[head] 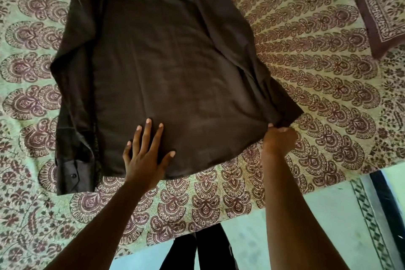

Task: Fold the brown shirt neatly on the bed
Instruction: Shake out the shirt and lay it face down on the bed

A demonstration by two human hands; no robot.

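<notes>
The brown shirt lies spread back-side up on the patterned bed sheet, its hem toward me. One long sleeve runs down the left side, ending in a buttoned cuff. My left hand rests flat on the hem with fingers spread. My right hand pinches the shirt's lower right corner, where the fabric is bunched and slightly lifted. The collar end is cut off by the top of the frame.
A pillow in a matching print lies at the far right. The bed's near edge runs diagonally below my arms, with pale tiled floor and my dark trouser legs beyond it.
</notes>
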